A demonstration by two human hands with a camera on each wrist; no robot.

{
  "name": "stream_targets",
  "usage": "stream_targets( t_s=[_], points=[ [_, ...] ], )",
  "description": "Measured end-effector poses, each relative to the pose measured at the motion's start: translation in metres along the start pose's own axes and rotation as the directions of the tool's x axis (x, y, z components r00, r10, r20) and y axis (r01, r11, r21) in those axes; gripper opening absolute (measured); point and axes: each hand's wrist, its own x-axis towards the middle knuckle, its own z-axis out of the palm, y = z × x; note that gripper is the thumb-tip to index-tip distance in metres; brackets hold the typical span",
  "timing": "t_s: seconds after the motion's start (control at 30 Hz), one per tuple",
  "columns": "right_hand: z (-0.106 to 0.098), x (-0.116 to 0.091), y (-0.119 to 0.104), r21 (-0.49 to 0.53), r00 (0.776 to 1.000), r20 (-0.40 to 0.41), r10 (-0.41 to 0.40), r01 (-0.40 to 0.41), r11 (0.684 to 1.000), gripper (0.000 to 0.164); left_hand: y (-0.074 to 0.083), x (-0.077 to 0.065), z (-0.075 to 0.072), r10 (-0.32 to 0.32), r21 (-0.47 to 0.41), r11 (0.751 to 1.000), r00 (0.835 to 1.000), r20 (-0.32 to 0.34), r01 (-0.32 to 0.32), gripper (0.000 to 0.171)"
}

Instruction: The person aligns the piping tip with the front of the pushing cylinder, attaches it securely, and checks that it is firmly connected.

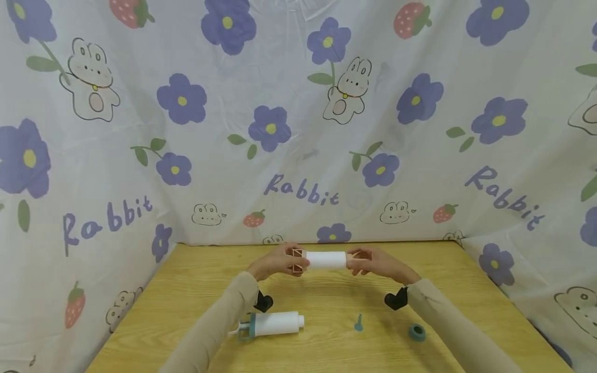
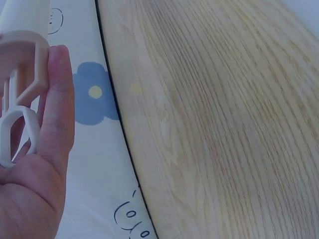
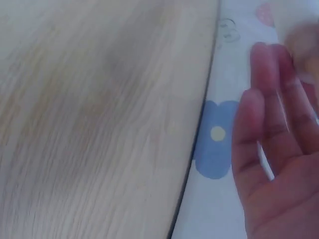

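Over the tabletop [image 1: 336, 352], white tube [image 1: 326, 259] lies sideways, left grip [image 1: 278, 260] clamped on its pinkish frame [image 2: 42, 67], right grip [image 1: 379, 263] pinching the opposite end [image 1: 346, 260], long axis straight between 'em.

This place looks like a small screened work corner; whether it belongs to a home or an office, I cannot tell. Under the hands [image 1: 277, 260] is a table [image 1: 326, 298] with yellowish wood grain. Behind them, and also to their left and right, hangs a white cloth [image 1: 298, 155] printed with purple flowers [image 1: 269, 128], strawberries [image 1: 411, 20], rabbits [image 1: 347, 93] and the word "Rabbit" [image 1: 301, 190].
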Motion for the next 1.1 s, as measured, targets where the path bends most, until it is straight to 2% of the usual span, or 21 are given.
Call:
stream_targets(
  t_s=[0.13,0.3,0.47,0.6,0.73,0.9,1.1],
  points=[
    [0.002,0.002,0.005,-0.002,0.998,0.021,-0.06,0.06,0.998,0.033,-0.001,-0.001,0.001,0.007,0.005,1.0,1.0,0.016,-0.007,0.047],
    [0.002,0.001,0.01,0.035,0.996,0.03,-0.084,0.083,0.996,0.028,-0.003,-0.001,0.003,0.014,-0.001,1.0,1.0,0.022,-0.014,0.047],
    [0.0,0.002,0.012,0.018,1.0,-0.01,-0.022,0.022,1.0,0.034,-0.002,0.002,0.004,-0.012,0.02,1.0,1.0,0.006,0.012,0.055],
    [-0.001,0.002,0.016,-0.008,0.998,-0.032,0.046,-0.046,0.999,0.041,-0.002,0.004,0.007,-0.039,0.027,0.999,0.999,-0.009,0.039,0.049],
    [0.003,0.006,0.027,0.014,0.995,-0.025,0.092,-0.092,0.996,0.041,-0.012,0.008,0.006,-0.066,-0.009,0.998,0.997,-0.044,0.066,0.042],
    [0.014,0.017,0.041,0.036,0.992,-0.031,0.126,-0.125,0.992,0.041,-0.024,0.011,0.005,-0.116,-0.057,0.992,0.987,-0.108,0.111,0.044],
    [0.018,0.033,0.046,0.006,0.988,-0.052,0.148,-0.148,0.989,0.038,-0.026,0.016,0.001,-0.151,-0.074,0.987,0.973,-0.173,0.14,0.038]
  ],
)
